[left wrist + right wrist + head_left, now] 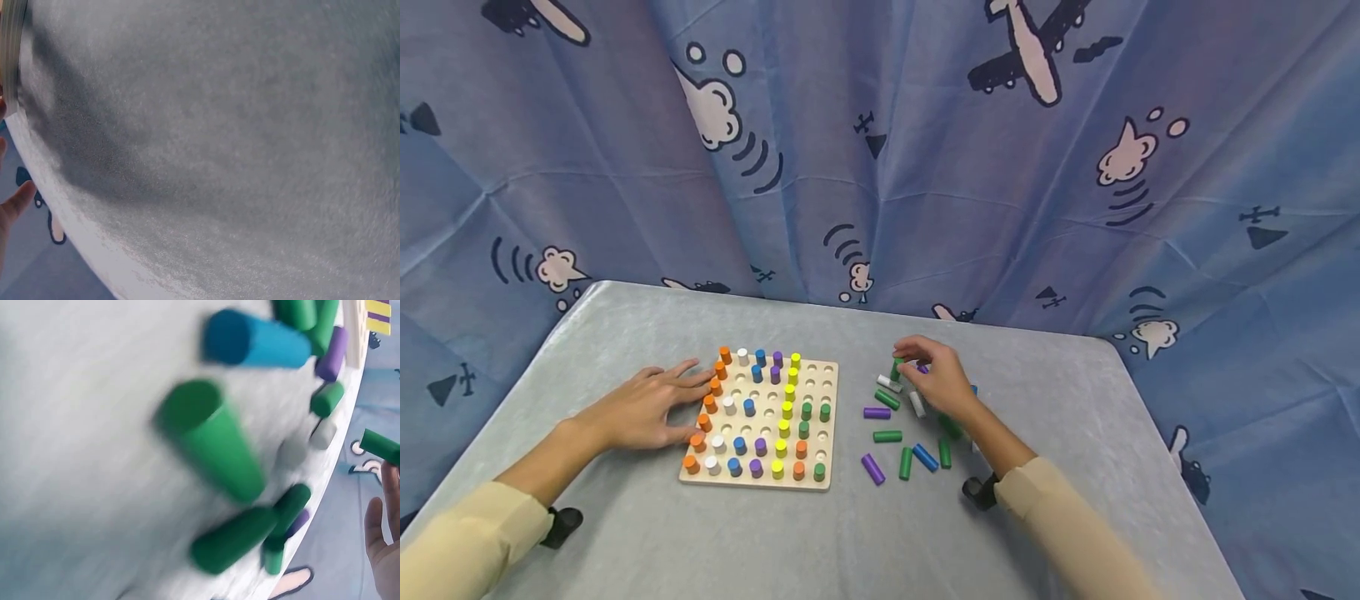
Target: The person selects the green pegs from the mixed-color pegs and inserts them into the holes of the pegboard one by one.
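The peg at your right hand's fingertips is green, while loose pegs around that hand are green, purple, white and blue. Beside your left hand, the board is pale beige, with an orange column nearest your fingers, then white, blue, purple and yellow pegs, with green and orange farthest. Under your hands, the cloth is silvery grey; beyond them, the blue-violet curtain carries dark-and-pale planes and clouds.
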A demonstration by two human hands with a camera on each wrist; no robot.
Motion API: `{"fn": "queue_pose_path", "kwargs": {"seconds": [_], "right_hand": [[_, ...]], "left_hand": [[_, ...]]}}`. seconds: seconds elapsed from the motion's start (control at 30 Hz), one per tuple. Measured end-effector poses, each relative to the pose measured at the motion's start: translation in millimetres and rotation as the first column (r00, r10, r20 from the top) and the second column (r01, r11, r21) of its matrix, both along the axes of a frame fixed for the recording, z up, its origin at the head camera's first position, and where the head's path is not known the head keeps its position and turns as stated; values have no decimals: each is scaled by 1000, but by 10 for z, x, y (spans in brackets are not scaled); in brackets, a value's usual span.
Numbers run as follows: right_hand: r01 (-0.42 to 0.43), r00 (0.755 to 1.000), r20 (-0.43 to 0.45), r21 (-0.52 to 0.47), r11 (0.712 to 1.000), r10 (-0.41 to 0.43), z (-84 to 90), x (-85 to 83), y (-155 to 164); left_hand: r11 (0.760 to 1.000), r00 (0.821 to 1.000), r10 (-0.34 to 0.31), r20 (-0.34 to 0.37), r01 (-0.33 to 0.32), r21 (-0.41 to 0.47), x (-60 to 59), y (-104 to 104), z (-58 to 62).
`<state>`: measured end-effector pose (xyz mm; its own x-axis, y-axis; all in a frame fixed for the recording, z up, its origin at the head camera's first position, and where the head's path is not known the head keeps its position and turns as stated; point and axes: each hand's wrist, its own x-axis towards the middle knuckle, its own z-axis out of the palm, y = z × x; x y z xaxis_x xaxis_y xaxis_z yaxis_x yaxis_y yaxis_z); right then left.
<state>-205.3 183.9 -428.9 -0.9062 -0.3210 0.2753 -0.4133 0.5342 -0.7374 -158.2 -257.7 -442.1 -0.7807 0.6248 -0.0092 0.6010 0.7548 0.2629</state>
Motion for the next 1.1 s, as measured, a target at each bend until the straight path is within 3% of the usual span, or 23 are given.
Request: {"fn": "queue_pose_path", "kwargs": {"seconds": [0.4, 0.67, 1.1], "right_hand": [[26, 999, 31, -33, 999, -25, 1, -94, -476], [-7, 1000, 15, -77, 997, 8, -14, -154, -729], [-41, 998, 42, -57, 998, 44, -37, -179, -1063]], "left_hand": [[1000, 1000, -3, -2, 3, -2, -13, -20, 13], [1000, 1000, -16, -19, 16, -18, -72, -16, 30], [1000, 1000, -25, -7, 25, -15, -105, -3, 22]]}}
